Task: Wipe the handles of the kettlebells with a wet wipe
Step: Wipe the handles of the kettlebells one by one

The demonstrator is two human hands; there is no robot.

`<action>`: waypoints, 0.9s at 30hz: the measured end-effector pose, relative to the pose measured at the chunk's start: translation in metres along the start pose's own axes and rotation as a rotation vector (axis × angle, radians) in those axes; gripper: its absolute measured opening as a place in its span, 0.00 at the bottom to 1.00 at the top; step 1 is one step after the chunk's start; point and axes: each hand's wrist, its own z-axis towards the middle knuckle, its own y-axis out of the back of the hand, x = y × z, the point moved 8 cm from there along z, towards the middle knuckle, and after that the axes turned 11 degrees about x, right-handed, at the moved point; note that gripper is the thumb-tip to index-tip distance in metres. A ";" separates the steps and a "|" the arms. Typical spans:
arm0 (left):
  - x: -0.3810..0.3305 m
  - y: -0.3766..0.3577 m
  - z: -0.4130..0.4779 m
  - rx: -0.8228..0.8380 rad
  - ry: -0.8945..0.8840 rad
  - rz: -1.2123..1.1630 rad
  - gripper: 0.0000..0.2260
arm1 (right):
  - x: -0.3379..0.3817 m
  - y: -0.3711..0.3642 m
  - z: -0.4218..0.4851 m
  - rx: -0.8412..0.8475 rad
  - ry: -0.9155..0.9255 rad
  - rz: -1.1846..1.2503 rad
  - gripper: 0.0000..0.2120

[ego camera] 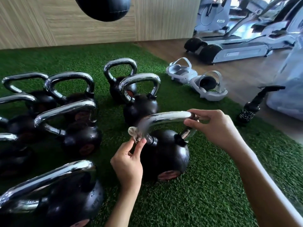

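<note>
Working kettlebell (165, 154) sits upright on the green turf (205, 194), directly in front of the person. All places below are taken from it.

Left hand (127, 159): thumb and forefinger are pressed together on a bunched end of the wet wipe (135, 133), at the left bend of the handle (164, 117). The pinch sits low, likely so the cloth can be pulled taut round the curve.

Right hand (211, 126): fingers are curled over the right bend of the handle, thumb beneath. This probably steadies the bell against the tug from the other side. A pale film runs along the top bar; the wipe may be stretched across to this hand, but blur makes that uncertain.

Orientation: the handle arches above the ball. Its long bar runs left to right across the view, the right end a little higher. The ball's reddish label faces the person.

Other kettlebells (78, 131) stand in rows to its left and behind it, handles up and easy to reach in turn. Behind it to the right lie pale sandals (196, 79). A dark spray bottle (252, 108) stands well apart at the turf's right edge.
</note>
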 end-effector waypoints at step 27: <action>0.009 -0.062 0.078 0.242 0.220 -0.282 0.12 | 0.000 -0.013 -0.058 -0.038 -0.003 0.014 0.18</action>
